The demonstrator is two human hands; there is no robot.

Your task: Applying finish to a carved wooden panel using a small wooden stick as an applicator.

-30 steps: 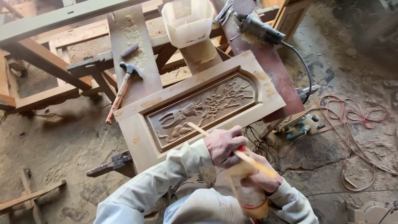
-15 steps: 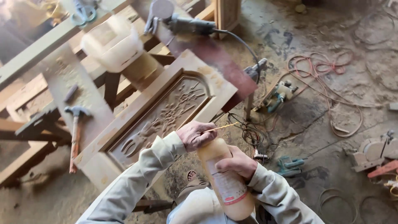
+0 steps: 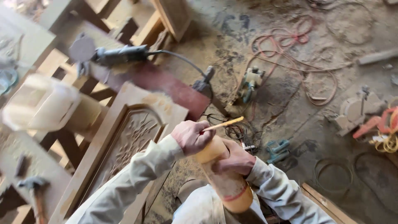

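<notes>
My right hand (image 3: 233, 161) grips a tall yellowish plastic bottle (image 3: 226, 186) around its upper body, held upright close to my chest. My left hand (image 3: 191, 137) sits over the bottle's top and pinches a thin pale wooden stick (image 3: 226, 123) that points to the right. The bottle's top is hidden under my left hand. Just left of my hands, a carved wooden panel (image 3: 132, 137) with a floral relief lies on a wooden frame.
An angle grinder (image 3: 120, 54) rests on a reddish board (image 3: 166, 85) behind the panel. A white plastic container (image 3: 41, 103) and a hammer (image 3: 35, 193) are at the left. Orange cables (image 3: 290, 45) and small power tools (image 3: 253, 79) litter the dusty floor at right.
The view has swung right and tilted. The bottle came up from low at my right to upright before my chest, with my left hand and stick now over its top.
</notes>
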